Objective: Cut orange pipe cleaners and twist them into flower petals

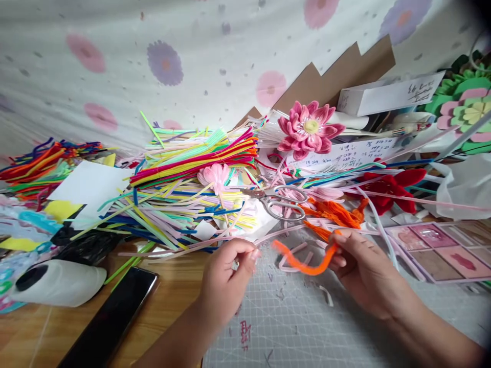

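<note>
In my right hand (362,266), one end of a short orange pipe cleaner (307,268) is pinched between thumb and fingers. The pipe cleaner curves down and its loose end points toward my left hand (230,278). That hand is closed, thumb against forefinger; whatever may be between the fingertips is too small to make out. Both hands are above a grey cutting mat (276,327). Just beyond them lie metal scissors (286,204) and a bundle of orange pipe cleaner pieces (333,212). Pink pipe cleaner scraps (295,258) rest on the mat between the hands.
Colourful pipe cleaners (192,158) are piled at the back. A pink flower (311,127) and a red flower (395,186) stand right of them. At the right is a makeup palette (441,250); at the left, a phone (111,317) and a white thread cone (61,283).
</note>
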`<state>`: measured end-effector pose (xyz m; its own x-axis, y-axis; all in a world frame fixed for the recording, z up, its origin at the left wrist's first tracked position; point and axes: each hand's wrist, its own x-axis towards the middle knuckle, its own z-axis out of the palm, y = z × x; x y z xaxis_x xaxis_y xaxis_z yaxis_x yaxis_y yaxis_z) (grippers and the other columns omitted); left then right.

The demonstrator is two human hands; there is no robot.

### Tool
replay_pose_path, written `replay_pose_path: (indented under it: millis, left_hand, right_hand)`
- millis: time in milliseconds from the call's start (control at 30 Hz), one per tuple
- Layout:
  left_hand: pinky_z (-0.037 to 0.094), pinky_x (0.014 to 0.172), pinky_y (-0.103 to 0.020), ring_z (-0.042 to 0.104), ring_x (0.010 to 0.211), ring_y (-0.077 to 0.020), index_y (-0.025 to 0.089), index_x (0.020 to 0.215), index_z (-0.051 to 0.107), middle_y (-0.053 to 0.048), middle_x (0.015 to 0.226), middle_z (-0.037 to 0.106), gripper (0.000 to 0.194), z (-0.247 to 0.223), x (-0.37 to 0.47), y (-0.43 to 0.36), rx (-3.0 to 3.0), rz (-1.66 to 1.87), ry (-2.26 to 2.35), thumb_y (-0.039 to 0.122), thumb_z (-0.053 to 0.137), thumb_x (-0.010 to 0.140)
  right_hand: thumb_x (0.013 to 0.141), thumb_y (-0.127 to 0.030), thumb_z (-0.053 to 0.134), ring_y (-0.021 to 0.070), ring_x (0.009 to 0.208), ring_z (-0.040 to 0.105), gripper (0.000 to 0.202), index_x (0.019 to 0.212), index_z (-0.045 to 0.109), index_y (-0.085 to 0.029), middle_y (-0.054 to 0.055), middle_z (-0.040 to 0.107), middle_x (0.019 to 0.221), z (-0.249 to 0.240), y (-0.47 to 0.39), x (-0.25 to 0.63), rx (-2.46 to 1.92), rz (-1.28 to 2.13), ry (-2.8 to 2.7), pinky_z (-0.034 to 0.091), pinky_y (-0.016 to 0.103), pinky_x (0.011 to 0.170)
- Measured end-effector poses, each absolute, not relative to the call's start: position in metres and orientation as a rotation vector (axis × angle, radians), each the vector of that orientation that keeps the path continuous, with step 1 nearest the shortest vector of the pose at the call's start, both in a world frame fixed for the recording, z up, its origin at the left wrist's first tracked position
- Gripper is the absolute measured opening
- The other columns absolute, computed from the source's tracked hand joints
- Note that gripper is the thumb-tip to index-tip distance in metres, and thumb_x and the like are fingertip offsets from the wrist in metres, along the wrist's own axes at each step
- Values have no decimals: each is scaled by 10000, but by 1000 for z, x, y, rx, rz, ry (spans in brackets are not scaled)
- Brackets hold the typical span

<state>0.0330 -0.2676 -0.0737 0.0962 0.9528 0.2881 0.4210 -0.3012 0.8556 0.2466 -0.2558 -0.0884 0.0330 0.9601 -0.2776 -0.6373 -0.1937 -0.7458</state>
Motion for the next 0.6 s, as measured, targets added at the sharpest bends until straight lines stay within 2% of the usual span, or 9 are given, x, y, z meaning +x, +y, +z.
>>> replay_pose_path:
  millis: [100, 167, 267, 333, 367, 467, 600]
  left_hand:
    - [405, 625, -242, 514, 633, -122, 178, 720, 505, 1, 651, 550, 106, -74, 28, -266, 2016, 1060, 1389, 182, 439, 804]
    - [416, 679, -252, 530, 721, -137, 186, 842, 498, -23, 761, 566, 66, -75, 27, -268, 2115, 1041, 1336, 195, 446, 802]
    - [411, 796, -311, 504, 934, -201, 201, 1139, 392, -97, 1035, 518, 400, -74, 30, -273, 2346, 1048, 1235, 286, 515, 768]
    - [363, 882, -374, 438, 1053, -255, 229, 1204, 371, -118, 1147, 455, 525, -74, 33, -276, 2604, 992, 1192, 338, 566, 728]
    - [335, 909, -403, 412, 1085, -272, 248, 1180, 417, -112, 1163, 447, 494, -73, 35, -277, 2717, 947, 1207, 334, 577, 721]
    - [306, 924, -448, 377, 1124, -281, 263, 968, 588, -83, 1153, 471, 216, -71, 38, -275, 2862, 798, 1341, 246, 528, 761]
    - [276, 951, -477, 272, 1218, -276, 234, 840, 624, -82, 1261, 409, 207, -69, 37, -271, 2829, 594, 1403, 140, 447, 788]
  right_hand:
    - [613, -213, 706, 45, 434, 384, 164, 582, 550, -177, -51, 459, 506, -88, -251, 251, -874, 1528, -482, 342, 143, 394]
    - [635, -238, 697, 56, 447, 419, 145, 610, 564, -185, -45, 481, 521, -88, -252, 251, -903, 1559, -594, 356, 154, 405]
    - [675, -266, 675, 77, 487, 482, 123, 654, 590, -179, -24, 531, 562, -89, -257, 249, -1000, 1617, -917, 390, 179, 447]
    - [716, -273, 640, 88, 506, 508, 123, 671, 588, -171, -11, 558, 592, -90, -261, 246, -1016, 1666, -1115, 409, 197, 476]
    - [732, -281, 623, 89, 506, 514, 129, 681, 584, -169, -7, 567, 600, -90, -263, 245, -1003, 1695, -1174, 411, 202, 479]
    - [756, -312, 592, 87, 491, 515, 146, 728, 571, -170, -4, 586, 616, -90, -265, 244, -954, 1779, -1201, 397, 201, 466]
    - [741, -334, 603, 80, 497, 489, 186, 694, 558, -159, -3, 587, 607, -87, -265, 242, -978, 1747, -1154, 372, 194, 475]
